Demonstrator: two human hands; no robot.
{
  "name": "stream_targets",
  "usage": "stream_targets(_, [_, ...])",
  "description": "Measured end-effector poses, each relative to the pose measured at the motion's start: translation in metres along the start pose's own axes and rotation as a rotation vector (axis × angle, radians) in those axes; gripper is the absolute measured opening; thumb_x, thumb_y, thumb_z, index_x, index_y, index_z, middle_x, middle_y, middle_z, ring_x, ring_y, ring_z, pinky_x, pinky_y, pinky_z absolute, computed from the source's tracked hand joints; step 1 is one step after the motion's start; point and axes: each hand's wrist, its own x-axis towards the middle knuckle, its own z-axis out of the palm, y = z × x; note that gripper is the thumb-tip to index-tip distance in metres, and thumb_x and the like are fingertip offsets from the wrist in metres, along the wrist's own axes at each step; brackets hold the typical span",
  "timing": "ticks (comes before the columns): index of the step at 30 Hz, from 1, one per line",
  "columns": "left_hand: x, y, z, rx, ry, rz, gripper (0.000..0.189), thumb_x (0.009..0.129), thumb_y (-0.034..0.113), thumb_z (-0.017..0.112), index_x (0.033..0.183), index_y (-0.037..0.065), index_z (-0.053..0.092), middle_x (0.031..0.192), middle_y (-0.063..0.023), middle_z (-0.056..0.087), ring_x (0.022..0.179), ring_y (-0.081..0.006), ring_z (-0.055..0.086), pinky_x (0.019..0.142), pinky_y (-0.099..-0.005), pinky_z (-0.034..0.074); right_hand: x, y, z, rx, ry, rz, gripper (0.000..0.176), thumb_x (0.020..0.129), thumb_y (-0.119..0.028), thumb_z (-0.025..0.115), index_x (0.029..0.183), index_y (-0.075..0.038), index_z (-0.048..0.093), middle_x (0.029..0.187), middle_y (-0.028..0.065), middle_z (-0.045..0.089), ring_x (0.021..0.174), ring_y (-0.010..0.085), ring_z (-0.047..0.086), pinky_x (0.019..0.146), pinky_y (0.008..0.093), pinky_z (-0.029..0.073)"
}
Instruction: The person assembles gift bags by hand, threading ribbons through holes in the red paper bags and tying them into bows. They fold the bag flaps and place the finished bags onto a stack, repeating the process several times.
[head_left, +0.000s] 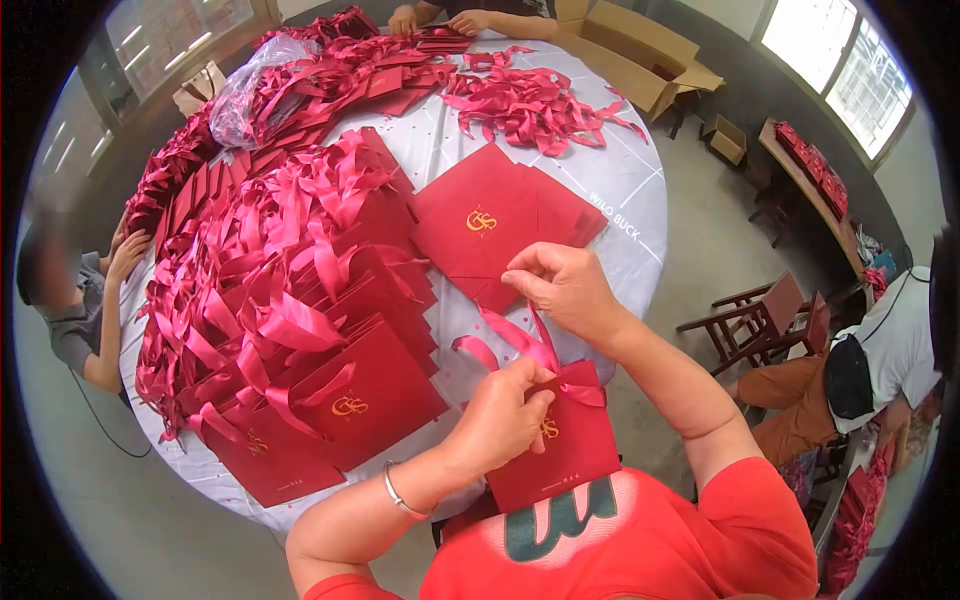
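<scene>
A small red gift bag (566, 443) with a gold emblem rests against my front at the table's edge. Satin ribbon (536, 343) in pink is looped at its top. My left hand (505, 415) is closed in a pinch on the ribbon by the bag's upper edge, partly covering the emblem. Above it, my right hand (566, 287) pinches an upper length of the same ribbon, its fingertips over the corner of some flat red bags (490, 215). To the left stand rows of finished-looking red bags (345, 405) with pink ribbons on top.
Loose pink ribbons (540, 105) lie at the far side of the round white-covered table (635, 165). A clear plastic bag (255, 90) sits among more red bags. Co-workers are at the left and far edges. A cardboard box (630, 50) and wooden chair (750, 318) stand right.
</scene>
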Motion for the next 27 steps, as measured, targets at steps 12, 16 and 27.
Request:
stream_targets(12, [0.001, 0.007, -0.004, 0.1, 0.014, -0.014, 0.022, 0.096, 0.016, 0.058, 0.092, -0.006, 0.056, 0.064, -0.0064, 0.059, 0.046, -0.014, 0.061, 0.038, -0.0267, 0.044, 0.016, 0.001, 0.013, -0.217, -0.127, -0.112, 0.011, 0.081, -0.011, 0.073, 0.083, -0.001, 0.069, 0.068, 0.0072, 0.068, 0.057, 0.0104, 0.062, 0.052, 0.0276, 0.048])
stream_targets(16, [0.003, 0.006, -0.004, 0.115, 0.008, -0.024, 0.025, 0.096, 0.019, 0.057, 0.092, -0.007, 0.058, 0.064, -0.0075, 0.06, 0.048, -0.0151, 0.062, 0.04, -0.0273, 0.045, 0.019, -0.011, 0.023, -0.554, -0.267, -0.242, 0.018, 0.079, -0.021, 0.072, 0.082, -0.003, 0.071, 0.073, 0.0137, 0.068, 0.068, 0.0269, 0.067, 0.063, 0.0376, 0.052])
stream_targets(27, [-0.002, 0.01, -0.002, 0.164, 0.026, 0.02, 0.028, 0.095, 0.016, 0.056, 0.102, -0.011, 0.06, 0.062, -0.0102, 0.06, 0.047, -0.0171, 0.063, 0.042, -0.0294, 0.047, 0.024, -0.022, 0.044, -0.87, -0.389, -0.204, 0.019, 0.076, -0.019, 0.068, 0.074, 0.0, 0.068, 0.074, 0.0229, 0.065, 0.075, 0.0391, 0.066, 0.07, 0.0471, 0.053])
